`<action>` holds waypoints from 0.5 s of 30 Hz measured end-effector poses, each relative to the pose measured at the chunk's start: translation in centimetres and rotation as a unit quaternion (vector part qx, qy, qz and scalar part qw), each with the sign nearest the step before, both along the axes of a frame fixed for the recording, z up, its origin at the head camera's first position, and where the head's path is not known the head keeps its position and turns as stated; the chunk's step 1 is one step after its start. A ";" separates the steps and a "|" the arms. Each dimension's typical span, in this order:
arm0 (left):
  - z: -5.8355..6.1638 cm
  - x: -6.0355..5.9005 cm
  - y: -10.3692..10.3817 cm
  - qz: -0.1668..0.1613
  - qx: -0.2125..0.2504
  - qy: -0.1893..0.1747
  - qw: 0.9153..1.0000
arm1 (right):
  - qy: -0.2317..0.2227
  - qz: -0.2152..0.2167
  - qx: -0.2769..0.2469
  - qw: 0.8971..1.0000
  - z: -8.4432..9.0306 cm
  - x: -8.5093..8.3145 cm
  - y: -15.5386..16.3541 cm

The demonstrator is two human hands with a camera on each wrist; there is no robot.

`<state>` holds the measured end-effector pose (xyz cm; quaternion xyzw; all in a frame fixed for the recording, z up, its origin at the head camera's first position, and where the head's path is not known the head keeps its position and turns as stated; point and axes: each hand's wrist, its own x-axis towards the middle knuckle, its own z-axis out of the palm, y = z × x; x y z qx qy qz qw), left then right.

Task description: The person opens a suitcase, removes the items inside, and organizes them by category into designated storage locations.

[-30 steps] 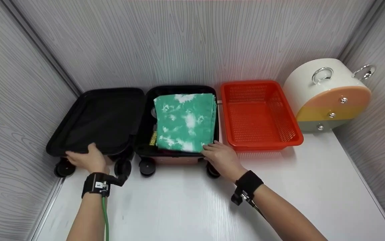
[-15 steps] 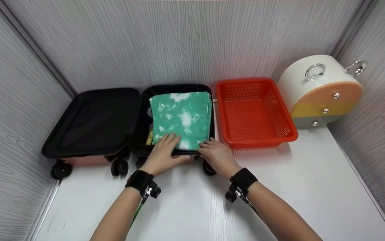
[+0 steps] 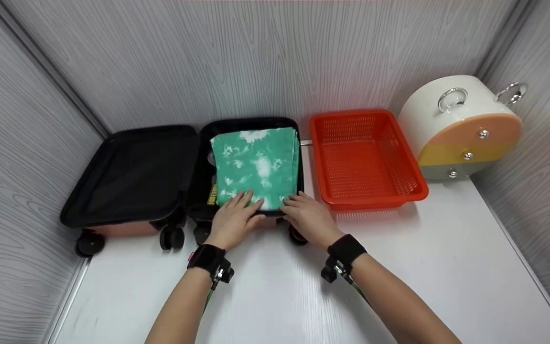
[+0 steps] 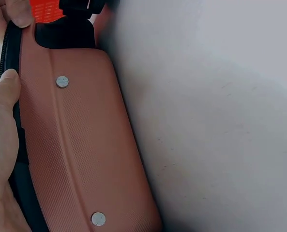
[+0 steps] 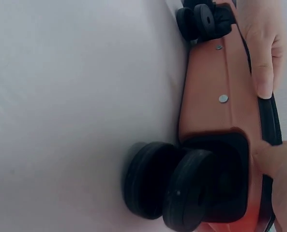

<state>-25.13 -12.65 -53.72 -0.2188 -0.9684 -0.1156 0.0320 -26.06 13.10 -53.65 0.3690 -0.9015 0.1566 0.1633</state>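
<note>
Reaching forward side by side, the left hand and right hand rest at the near edge of the open suitcase, fingers extended flat on the green cloth folded in its right half (thumbs against the shell). Neither hand curls round anything. The suitcase lies on the white table, just left of the orange basket. The left wrist view shows the pink shell with two rivets; the right wrist view adds the black wheels, hidden from the head camera.
</note>
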 end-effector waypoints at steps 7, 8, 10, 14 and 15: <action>-0.5 0.2 0.3 -0.007 0.016 0.009 1.000 | -0.030 -0.130 0.001 0.991 0.6 0.6 5.8; -0.5 0.2 0.3 -0.005 0.016 0.012 1.000 | -0.034 -0.148 -0.001 0.988 0.4 0.6 6.6; -0.5 0.2 0.2 0.000 0.013 0.015 1.000 | -0.035 -0.161 -0.001 0.986 0.0 0.7 7.9; -0.5 0.1 0.0 0.005 0.015 0.016 1.000 | -0.012 -0.146 -0.025 0.989 -1.1 0.7 8.5; -0.5 0.1 0.0 0.006 0.017 0.014 1.000 | -0.005 -0.140 -0.033 0.990 -1.2 0.7 8.3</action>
